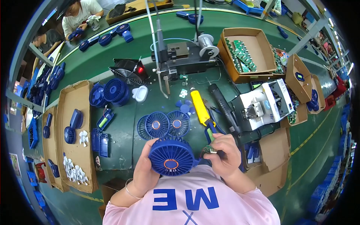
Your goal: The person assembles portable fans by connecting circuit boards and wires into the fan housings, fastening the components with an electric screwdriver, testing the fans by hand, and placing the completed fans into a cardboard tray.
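The left hand (144, 165) has its grip curled around the edge of a blue fan head (171, 157), thumb along the near side and fingers mostly hidden beneath. Its slatted face and orange-ringed centre turn upward, a hold that probably steadies the rim while leaving the side by the other hand free. The right hand (227, 154) pinches a small green circuit board (211, 149) between thumb and fingertips, just beside the fan head; whether wires join the two is too small to tell. Both parts are held over the worktop's front edge, close to the body — likely for a near view.

Just beyond, blue fan grilles (157, 129) overlap on the worktop (122, 133), seemingly grouped within easy reach. A yellow-handled tool (198, 105) lies to their right, its grip end toward the right hand, presumably for quick pickup.

Farther out, a cardboard tray (77, 97) at left corrals loose white fan blades (75, 172), while a cardboard box (262, 42) at upper right gathers circuit boards — sorting that probably prevents small parts from mixing.
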Demonstrator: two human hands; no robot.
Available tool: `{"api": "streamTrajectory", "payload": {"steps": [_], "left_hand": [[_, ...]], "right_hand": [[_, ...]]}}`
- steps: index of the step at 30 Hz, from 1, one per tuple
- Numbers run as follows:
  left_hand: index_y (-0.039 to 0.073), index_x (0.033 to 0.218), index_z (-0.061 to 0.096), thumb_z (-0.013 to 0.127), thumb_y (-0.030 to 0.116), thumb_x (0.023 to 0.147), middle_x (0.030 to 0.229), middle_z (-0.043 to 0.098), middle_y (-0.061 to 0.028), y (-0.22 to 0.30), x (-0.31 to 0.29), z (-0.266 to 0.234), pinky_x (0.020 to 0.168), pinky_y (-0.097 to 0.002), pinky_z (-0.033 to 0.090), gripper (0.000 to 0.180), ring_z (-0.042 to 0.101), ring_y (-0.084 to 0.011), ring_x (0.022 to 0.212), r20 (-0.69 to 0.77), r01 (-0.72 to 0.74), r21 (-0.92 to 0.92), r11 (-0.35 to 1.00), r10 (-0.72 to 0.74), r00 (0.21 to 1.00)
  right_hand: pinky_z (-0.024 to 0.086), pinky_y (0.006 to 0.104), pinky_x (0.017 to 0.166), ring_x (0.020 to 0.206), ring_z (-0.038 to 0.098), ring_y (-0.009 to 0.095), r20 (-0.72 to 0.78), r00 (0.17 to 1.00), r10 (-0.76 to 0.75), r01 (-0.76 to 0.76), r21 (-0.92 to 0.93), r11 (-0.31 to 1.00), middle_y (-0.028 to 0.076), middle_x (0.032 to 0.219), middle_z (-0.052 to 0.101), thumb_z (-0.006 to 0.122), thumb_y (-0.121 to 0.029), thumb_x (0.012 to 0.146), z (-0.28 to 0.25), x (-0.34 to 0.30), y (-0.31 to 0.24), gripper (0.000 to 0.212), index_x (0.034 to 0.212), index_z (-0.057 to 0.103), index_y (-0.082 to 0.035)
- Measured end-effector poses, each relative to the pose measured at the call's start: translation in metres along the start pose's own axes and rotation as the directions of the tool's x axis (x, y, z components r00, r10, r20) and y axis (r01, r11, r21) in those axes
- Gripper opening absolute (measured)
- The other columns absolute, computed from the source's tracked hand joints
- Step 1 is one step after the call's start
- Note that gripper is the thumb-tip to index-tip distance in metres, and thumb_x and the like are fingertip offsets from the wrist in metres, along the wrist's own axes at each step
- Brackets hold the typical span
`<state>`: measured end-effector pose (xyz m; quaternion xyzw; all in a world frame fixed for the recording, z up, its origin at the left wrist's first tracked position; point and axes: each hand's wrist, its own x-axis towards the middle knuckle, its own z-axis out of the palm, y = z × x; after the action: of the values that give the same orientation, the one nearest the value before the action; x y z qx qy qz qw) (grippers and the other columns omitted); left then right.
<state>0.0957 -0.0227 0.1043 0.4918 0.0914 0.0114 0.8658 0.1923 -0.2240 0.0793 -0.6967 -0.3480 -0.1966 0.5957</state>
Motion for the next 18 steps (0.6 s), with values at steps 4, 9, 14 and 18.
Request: {"api": "streamTrajectory", "payload": {"steps": [4,9,14,18], "left_hand": [[0.001,0.131,0.033,0.055,0.055,0.085,0.123,0.052,-0.015,-0.003,0.009,0.013,0.099,-0.0394,0.042,0.074,0.053,-0.0258,0.114,0.084,0.051,-0.001,0.999,-0.051,0.995],[0.001,0.134,0.032,0.064,0.04,0.085,0.124,0.051,-0.0145,-0.017,0.023,0.02,0.099,-0.0381,0.04,0.07,0.053,-0.025,0.114,0.257,0.29,0.218,0.932,-0.341,0.904],[0.0,0.129,0.039,0.054,0.021,0.094,0.132,0.048,-0.0178,-0.023,0.034,0.029,0.101,-0.0364,0.037,0.044,0.049,-0.0264,0.12,0.514,0.354,0.381,0.854,-0.514,0.687],[-0.002,0.124,0.043,0.055,0.02,0.092,0.126,0.052,-0.0199,-0.028,0.036,0.033,0.098,-0.0366,0.042,0.04,0.054,-0.0262,0.114,0.422,0.338,0.395,0.854,-0.496,0.759]], "right_hand": [[0.051,0.0422,0.083,0.08,0.064,0.027,-0.04,0.998,0.053,-0.052,0.028,0.998,0.012,0.086,0.066,0.078,-0.005,0.067,-0.027,-0.004,-0.003,0.032,0.093,0.061,0.001],[0.051,0.034,0.082,0.087,0.066,0.027,0.193,0.941,0.279,-0.322,0.25,0.913,0.015,0.09,0.068,0.08,-0.006,0.067,-0.111,-0.006,-0.021,0.035,0.096,0.065,0.004],[0.05,0.027,0.068,0.075,0.064,0.016,0.344,0.777,0.527,-0.499,-0.175,0.849,0.011,0.084,0.067,0.076,-0.007,0.073,-0.206,0.01,-0.074,0.025,0.094,0.066,0.003],[0.051,0.0266,0.064,0.072,0.063,0.01,-0.073,0.399,0.914,-0.842,-0.424,0.334,0.007,0.08,0.069,0.072,-0.01,0.076,-0.265,0.027,-0.09,0.021,0.092,0.067,0.001]]}}
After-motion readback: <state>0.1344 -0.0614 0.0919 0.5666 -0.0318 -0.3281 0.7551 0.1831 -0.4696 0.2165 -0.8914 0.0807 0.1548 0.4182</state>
